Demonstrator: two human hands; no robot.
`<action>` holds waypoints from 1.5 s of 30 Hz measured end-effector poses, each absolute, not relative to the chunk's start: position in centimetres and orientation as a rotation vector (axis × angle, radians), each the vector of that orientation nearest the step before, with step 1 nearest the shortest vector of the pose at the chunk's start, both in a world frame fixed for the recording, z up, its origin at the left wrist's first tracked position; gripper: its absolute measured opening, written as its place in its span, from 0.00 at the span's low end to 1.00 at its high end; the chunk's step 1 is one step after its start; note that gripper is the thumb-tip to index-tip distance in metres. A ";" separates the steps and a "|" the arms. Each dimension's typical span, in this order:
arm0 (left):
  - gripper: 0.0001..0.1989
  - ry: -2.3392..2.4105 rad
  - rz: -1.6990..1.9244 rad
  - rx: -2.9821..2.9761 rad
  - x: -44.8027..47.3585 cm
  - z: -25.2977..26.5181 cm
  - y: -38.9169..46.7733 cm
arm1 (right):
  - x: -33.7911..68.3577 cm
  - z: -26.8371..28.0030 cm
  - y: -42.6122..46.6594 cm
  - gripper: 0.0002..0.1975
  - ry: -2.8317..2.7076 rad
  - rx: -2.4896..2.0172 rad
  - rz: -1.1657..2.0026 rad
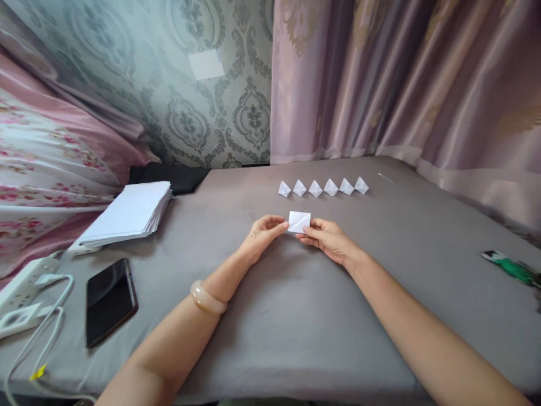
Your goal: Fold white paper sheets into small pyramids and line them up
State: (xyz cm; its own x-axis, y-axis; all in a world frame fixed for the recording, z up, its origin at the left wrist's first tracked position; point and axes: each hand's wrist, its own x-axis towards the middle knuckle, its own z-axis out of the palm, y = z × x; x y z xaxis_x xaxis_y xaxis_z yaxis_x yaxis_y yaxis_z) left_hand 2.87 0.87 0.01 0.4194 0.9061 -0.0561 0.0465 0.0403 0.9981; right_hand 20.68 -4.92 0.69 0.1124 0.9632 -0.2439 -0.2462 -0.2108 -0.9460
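Between my two hands is a small folded piece of white paper (299, 221), roughly square, with a diagonal crease across its face. My left hand (264, 234) pinches its left edge between thumb and fingers. On the other side, my right hand (327, 239) grips the lower right corner, thumb in front and fingers behind. Past the hands, several folded white paper shapes (315, 188) with pointed tops stand in a row on the grey cloth surface (270, 327). A pale bangle (208, 299) circles my left forearm.
At left lie a stack of white paper (129, 211), a black folded item (177, 177), a dark phone (110, 301) and a white power strip (25, 285) with cables. A green object with keys (513, 268) is at far right. A thin white stick (385, 178) lies near the curtain (338, 84).
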 end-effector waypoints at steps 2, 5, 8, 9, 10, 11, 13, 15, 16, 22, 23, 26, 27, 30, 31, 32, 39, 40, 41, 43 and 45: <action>0.21 0.886 0.831 1.366 2.9 0.0 0.8 | 20.5 0.6 -4.9 0.07 -0.802 -1.260 1.382; 0.21 0.806 0.817 1.346 2.9 0.0 0.6 | 20.3 0.4 -4.8 0.06 -0.820 -1.299 1.361; 0.19 0.819 0.783 1.388 2.8 0.0 0.6 | 20.2 0.1 -4.7 0.08 -0.876 -1.311 1.315; 0.18 0.834 0.777 1.427 2.8 0.1 0.6 | 20.2 -0.1 -4.6 0.08 -0.910 -1.319 1.293; 0.17 0.850 0.782 1.486 2.8 0.0 0.6 | 20.2 -0.2 -4.6 0.09 -0.957 -1.327 1.261; 0.15 0.868 0.801 1.567 2.7 0.0 0.7 | 20.2 -0.3 -4.5 0.11 -1.019 -1.335 1.206; 0.12 0.912 0.875 1.797 2.7 -0.3 0.8 | 20.4 -0.4 -4.4 0.14 -1.181 -1.367 1.001; 0.09 0.938 0.952 2.079 2.6 -0.5 0.9 | 20.5 -0.6 -4.4 0.15 -1.350 -1.396 0.692; 0.08 0.928 0.982 2.215 2.5 -0.6 0.9 | 20.6 -0.6 -4.4 0.14 -1.428 -1.403 0.537; 0.15 0.799 0.913 2.796 1.9 -0.5 0.8 | 20.7 -0.6 -5.3 0.11 -1.876 -1.465 -0.017; 0.16 0.801 0.867 2.861 1.9 -0.4 0.8 | 20.6 -0.6 -5.4 0.12 -1.933 -1.492 -0.084; 0.18 0.809 0.752 3.012 1.8 -0.3 0.8 | 20.4 -0.6 -5.7 0.14 -2.058 -1.560 -0.241; 0.18 0.809 0.710 3.045 1.8 -0.3 0.8 | 20.3 -0.6 -5.7 0.14 -2.095 -1.578 -0.269; 0.18 0.804 0.562 3.060 2.0 -0.5 0.6 | 20.1 -0.5 -5.9 0.15 -2.197 -1.631 -0.261; 0.18 0.816 0.529 3.030 2.1 -0.6 0.5 | 20.1 -0.5 -6.0 0.15 -2.216 -1.651 -0.225; 0.18 0.835 0.511 2.986 2.1 -0.6 0.4 | 20.1 -0.5 -6.1 0.14 -2.225 -1.667 -0.165; 0.11 1.024 0.572 2.488 2.1 -0.9 0.2 | 20.8 -0.3 -6.3 0.12 -1.973 -1.722 0.359; 0.11 1.059 0.573 2.425 2.1 -0.8 0.2 | 20.9 -0.5 -6.1 0.12 -1.934 -1.716 0.383; 0.11 1.101 0.575 2.367 2.1 -0.7 0.2 | 21.0 -0.6 -5.9 0.12 -1.896 -1.711 0.398; 0.11 1.197 0.575 2.274 2.1 -0.4 0.2 | 21.1 -0.9 -5.6 0.12 -1.828 -1.710 0.415; 0.11 1.263 0.571 2.218 2.2 -0.2 0.2 | 21.1 -1.2 -5.3 0.12 -1.773 -1.730 0.424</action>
State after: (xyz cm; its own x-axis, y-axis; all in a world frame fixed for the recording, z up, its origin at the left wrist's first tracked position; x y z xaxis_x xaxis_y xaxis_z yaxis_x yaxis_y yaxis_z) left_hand 2.16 0.20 -0.24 0.4761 0.8733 0.1031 0.6541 -0.4301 0.6222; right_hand 21.08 -5.30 -1.16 0.0482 0.9777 0.2046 0.7796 0.0912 -0.6196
